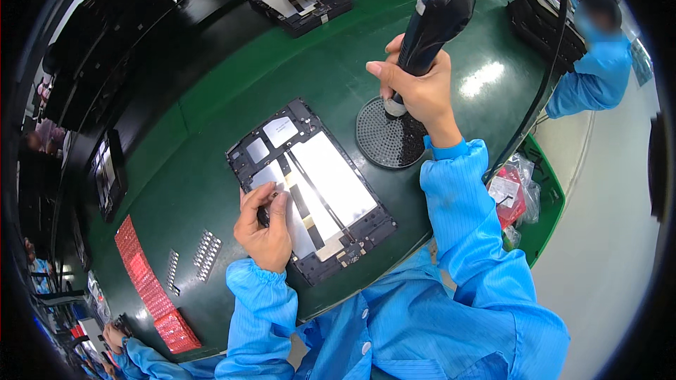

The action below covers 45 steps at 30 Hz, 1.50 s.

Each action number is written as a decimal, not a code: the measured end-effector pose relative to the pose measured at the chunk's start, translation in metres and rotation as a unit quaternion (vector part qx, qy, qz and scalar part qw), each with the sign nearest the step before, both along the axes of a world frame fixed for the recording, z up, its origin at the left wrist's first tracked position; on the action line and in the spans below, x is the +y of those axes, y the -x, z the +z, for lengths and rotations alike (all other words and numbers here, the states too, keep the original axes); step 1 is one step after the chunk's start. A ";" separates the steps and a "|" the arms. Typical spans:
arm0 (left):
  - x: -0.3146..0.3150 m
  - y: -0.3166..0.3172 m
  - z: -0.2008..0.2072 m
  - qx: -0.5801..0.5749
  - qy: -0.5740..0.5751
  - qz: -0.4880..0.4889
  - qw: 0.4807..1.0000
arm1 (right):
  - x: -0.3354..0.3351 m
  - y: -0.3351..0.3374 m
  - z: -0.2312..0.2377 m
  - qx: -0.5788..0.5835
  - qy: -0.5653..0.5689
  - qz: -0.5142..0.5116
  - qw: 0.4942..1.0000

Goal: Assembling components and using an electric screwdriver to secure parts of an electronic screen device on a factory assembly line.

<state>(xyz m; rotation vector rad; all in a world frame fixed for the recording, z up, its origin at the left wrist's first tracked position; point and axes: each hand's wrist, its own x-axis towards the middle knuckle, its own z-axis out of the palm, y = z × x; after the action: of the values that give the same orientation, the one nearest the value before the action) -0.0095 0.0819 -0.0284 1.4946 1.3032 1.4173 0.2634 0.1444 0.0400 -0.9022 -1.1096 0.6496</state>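
Note:
My right hand (424,91) is wrapped around a black electric screwdriver (438,24), held tilted with its tip down at a round grey perforated tray (373,130). Small dark screws (412,142) are heaped on the tray's right side. An opened tablet (338,176) lies at a slant in front of me, its silver-white battery panels and flat cables exposed. Over its left edge rests my left hand (266,232), thumb and index finger nearly pinched together above the panel. A tiny dark bit shows between those fingertips, too small to name.
Left on the green table (211,119) lie a red sheet strip (148,278) and two strips of small parts (207,255). Another opened device (299,1) sits at the back. A dark cable (524,123) hangs on the right, near a green bin (546,204) and a co-worker (598,63).

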 end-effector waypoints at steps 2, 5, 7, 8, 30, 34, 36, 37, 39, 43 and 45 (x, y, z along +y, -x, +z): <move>0.001 0.001 -0.001 0.016 -0.013 -0.006 1.000 | -0.001 0.000 0.001 -0.002 0.005 -0.002 1.000; 0.000 0.007 -0.007 0.080 -0.056 -0.040 0.994 | -0.001 -0.001 -0.001 0.001 0.005 -0.002 1.000; -0.002 0.007 -0.004 0.101 -0.067 -0.051 0.991 | -0.001 0.000 -0.002 0.001 0.005 -0.001 1.000; -0.003 0.008 -0.002 0.123 -0.076 -0.058 0.988 | 0.000 0.001 -0.002 0.002 0.007 0.005 1.000; 0.016 0.052 0.024 -0.002 0.173 -0.051 0.984 | -0.030 0.060 0.028 0.035 -0.095 0.074 0.992; 0.023 0.052 0.021 0.005 0.164 -0.053 0.985 | -0.036 0.089 0.038 0.011 -0.125 0.128 0.984; 0.025 0.054 0.021 0.020 0.162 -0.071 0.984 | -0.038 0.107 0.042 0.010 -0.115 0.146 0.982; 0.026 0.055 0.020 0.017 0.162 -0.070 0.984 | -0.039 0.117 0.044 0.011 -0.106 0.164 0.981; 0.028 0.058 0.014 0.026 0.138 -0.076 0.987 | -0.036 0.138 0.049 0.006 -0.105 0.201 0.974; 0.030 0.056 0.006 0.019 0.140 -0.065 0.988 | -0.024 0.169 0.044 -0.049 -0.084 0.238 0.966; 0.030 0.057 0.008 0.018 0.140 -0.070 0.988 | -0.015 0.180 0.037 -0.039 -0.088 0.254 0.962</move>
<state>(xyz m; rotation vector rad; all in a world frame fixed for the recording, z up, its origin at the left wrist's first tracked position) -0.0666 0.1119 -0.0208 1.3970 1.3282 1.0740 0.0835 0.1297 0.0770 -0.4891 -1.4637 0.9216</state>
